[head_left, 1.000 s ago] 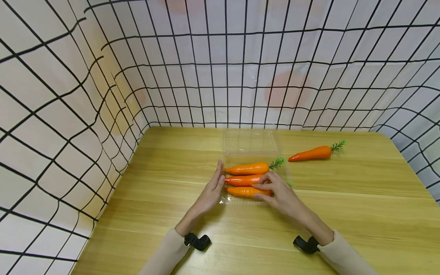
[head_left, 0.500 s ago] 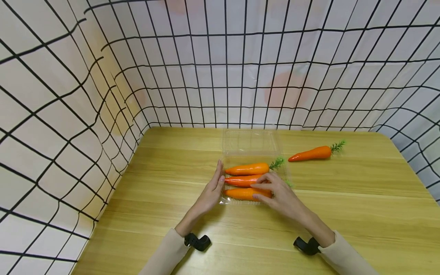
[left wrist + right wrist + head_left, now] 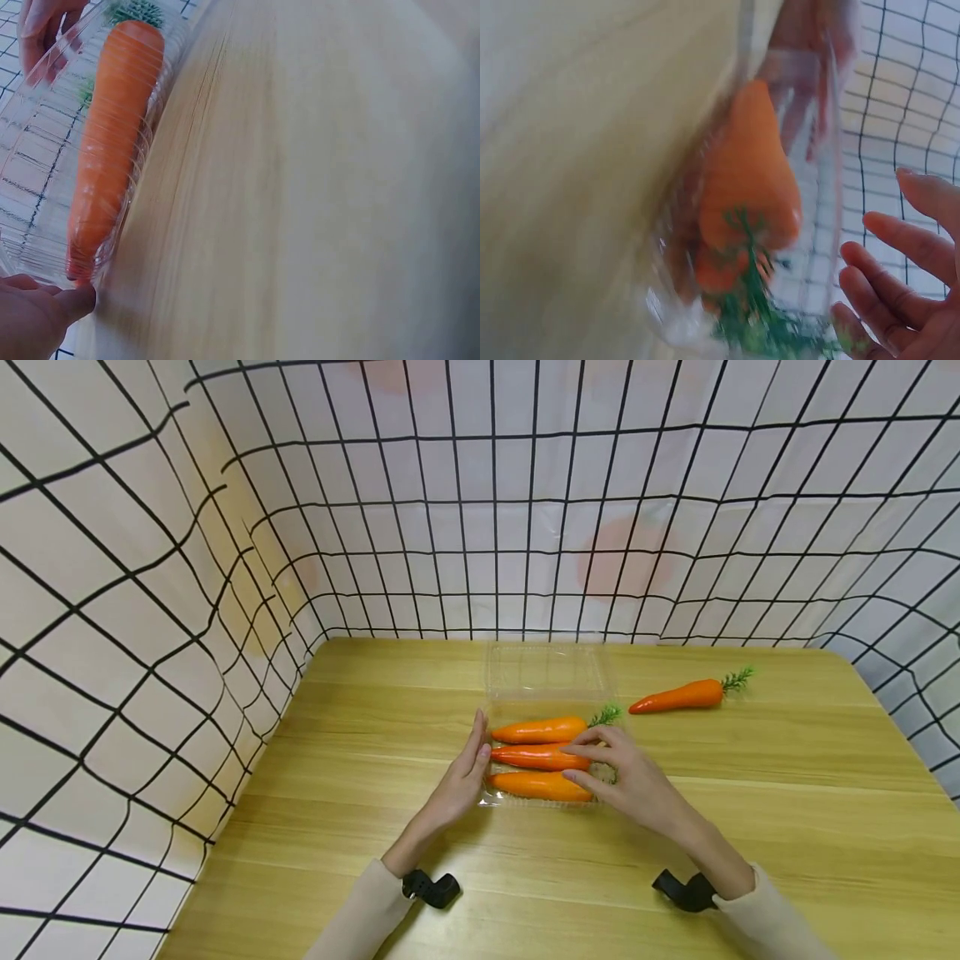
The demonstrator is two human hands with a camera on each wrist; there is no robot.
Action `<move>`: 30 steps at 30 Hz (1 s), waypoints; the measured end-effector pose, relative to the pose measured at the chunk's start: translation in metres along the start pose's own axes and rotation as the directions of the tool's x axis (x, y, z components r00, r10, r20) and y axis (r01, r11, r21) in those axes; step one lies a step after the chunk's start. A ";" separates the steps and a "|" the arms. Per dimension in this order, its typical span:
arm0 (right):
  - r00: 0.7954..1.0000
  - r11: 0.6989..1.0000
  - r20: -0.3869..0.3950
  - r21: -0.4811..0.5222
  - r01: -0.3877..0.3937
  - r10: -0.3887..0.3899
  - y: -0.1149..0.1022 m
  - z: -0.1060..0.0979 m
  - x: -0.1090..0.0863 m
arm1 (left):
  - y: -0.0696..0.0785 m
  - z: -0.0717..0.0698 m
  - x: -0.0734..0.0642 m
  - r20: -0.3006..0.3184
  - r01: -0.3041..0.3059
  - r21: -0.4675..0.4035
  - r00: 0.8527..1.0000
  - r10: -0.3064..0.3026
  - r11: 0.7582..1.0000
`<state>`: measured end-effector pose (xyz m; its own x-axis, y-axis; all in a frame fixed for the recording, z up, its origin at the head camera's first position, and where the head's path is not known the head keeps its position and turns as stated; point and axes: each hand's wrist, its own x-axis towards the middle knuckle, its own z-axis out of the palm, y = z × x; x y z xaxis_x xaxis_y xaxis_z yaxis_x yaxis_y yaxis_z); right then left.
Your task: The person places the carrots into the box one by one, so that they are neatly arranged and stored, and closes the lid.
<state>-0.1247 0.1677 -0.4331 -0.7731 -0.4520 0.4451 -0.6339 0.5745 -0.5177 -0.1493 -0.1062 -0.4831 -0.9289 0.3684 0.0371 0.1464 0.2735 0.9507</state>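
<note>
A clear plastic clamshell box (image 3: 489,799) holds three carrots side by side, tips to the left: an orange one (image 3: 540,729) at the back, a redder one (image 3: 528,756) in the middle, an orange one (image 3: 534,786) in front. Straight fingers of my left hand (image 3: 459,783) rest against the box's left end; in the left wrist view the thumb (image 3: 75,301) touches its corner. Over the right end hovers my right hand (image 3: 633,783), partly covering the leafy tops. In the right wrist view its fingers (image 3: 881,292) are spread, gripping nothing.
The box's clear lid (image 3: 547,670) lies folded back towards the rear. Right of it, a loose carrot (image 3: 681,696) with green leaves lies on the wooden table (image 3: 360,710). A black wire grid (image 3: 450,552) borders the back and sides.
The front carrot has shifted slightly towards the near side of the box. My right hand has let go of it and drawn back to the right. My left hand stays put.
</note>
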 end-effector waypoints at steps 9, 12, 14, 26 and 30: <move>0.997 0.996 -0.024 -0.053 -0.077 0.076 0.015 -0.026 0.003 | 0.001 0.000 0.001 0.002 -0.007 -0.008 1.000 0.007 1.000; 0.993 0.992 -0.026 -0.064 -0.112 0.111 0.020 -0.033 0.003 | 0.001 0.000 0.001 -0.002 -0.006 -0.008 1.000 0.006 1.000; 0.991 0.990 -0.035 -0.057 -0.129 0.127 0.024 -0.038 0.003 | 0.001 0.000 0.001 0.000 -0.004 -0.009 1.000 0.004 1.000; 0.977 0.978 -0.099 -0.070 -0.198 0.191 0.056 -0.056 0.006 | -0.001 0.001 0.000 0.005 0.009 -0.009 1.000 -0.009 1.000; 0.970 0.970 -0.086 -0.068 -0.235 0.228 0.065 -0.060 0.006 | 0.001 0.000 -0.001 0.003 0.008 -0.012 1.000 -0.008 1.000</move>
<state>-0.1690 0.2434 -0.4198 -0.8926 -0.2480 0.3765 -0.4319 0.7098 -0.5565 -0.1486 -0.1058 -0.4827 -0.9291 0.3687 0.0285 0.1346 0.2655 0.9547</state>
